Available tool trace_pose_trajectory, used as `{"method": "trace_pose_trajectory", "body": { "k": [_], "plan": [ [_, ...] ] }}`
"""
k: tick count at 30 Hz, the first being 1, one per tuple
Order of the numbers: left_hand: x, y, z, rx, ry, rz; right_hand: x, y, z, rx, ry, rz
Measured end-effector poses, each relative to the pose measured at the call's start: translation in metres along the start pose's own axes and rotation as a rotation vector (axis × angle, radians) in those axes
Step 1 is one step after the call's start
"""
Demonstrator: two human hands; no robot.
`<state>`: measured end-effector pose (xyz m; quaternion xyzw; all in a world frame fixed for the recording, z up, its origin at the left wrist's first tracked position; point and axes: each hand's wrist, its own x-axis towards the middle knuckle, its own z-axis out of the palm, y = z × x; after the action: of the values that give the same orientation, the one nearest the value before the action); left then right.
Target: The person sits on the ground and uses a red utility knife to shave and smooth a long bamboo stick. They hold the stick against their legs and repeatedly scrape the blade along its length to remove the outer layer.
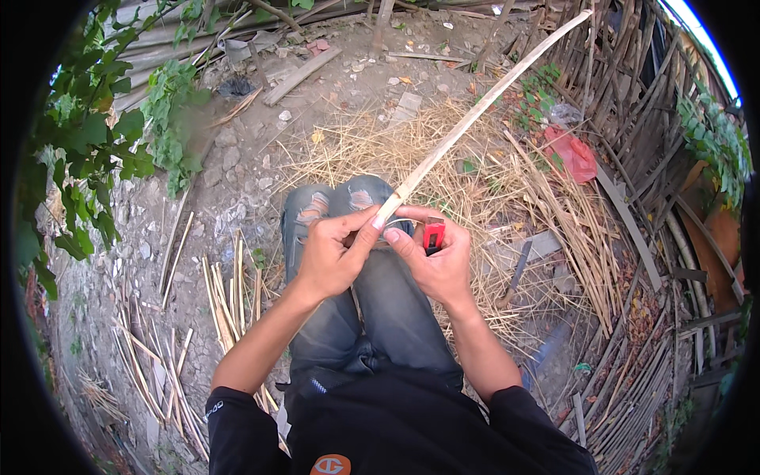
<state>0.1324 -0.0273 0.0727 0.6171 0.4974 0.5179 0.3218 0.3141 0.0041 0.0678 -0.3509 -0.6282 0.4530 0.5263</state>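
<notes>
A long pale bamboo strip [484,107] slants up and away to the far right from above my knees. Its near end is pinched between the thumb and fingers of my left hand [334,255]. My right hand [437,265] is closed around a red utility knife [433,235], close beside that end of the strip. A thin curled sliver [402,222] shows between the two hands. The knife's blade cannot be made out. Both hands are over my lap, above ripped jeans [340,313].
Pale shavings [348,150] litter the ground ahead. Bundles of split strips lie to the left [229,297] and right [582,237]. A dark-bladed tool [518,273] lies by my right knee. A red plastic bag [571,154] sits near a stick fence [633,87]. Leafy branches [87,150] hang at left.
</notes>
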Motion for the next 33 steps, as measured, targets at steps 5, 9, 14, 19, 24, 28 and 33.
{"method": "trace_pose_trajectory", "body": {
  "k": [5, 9, 14, 19, 24, 28, 33],
  "plan": [
    [0.010, -0.010, -0.004, -0.019, 0.060, 0.073, -0.002, -0.004, -0.001, -0.043, -0.010, -0.226],
    [0.046, -0.013, -0.029, 0.216, 0.231, 0.109, -0.023, -0.005, -0.006, -0.177, -0.319, -0.372],
    [0.091, -0.015, -0.092, 0.390, 0.410, 0.166, -0.049, 0.000, -0.027, 0.052, -0.622, -0.219],
    [0.109, -0.018, -0.163, 0.523, 0.612, 0.115, -0.050, 0.008, -0.103, 0.266, -0.686, -0.101],
    [0.120, -0.057, -0.231, 0.534, 0.613, 0.350, -0.040, 0.034, -0.212, 0.833, -0.256, -0.432],
    [0.084, -0.034, -0.191, 0.215, 0.252, -0.041, -0.029, 0.017, -0.233, -0.022, 0.532, -0.023],
    [0.018, -0.016, -0.086, -0.203, -0.189, -0.398, -0.011, 0.040, -0.175, -0.151, 0.319, 0.219]
  ]
}}
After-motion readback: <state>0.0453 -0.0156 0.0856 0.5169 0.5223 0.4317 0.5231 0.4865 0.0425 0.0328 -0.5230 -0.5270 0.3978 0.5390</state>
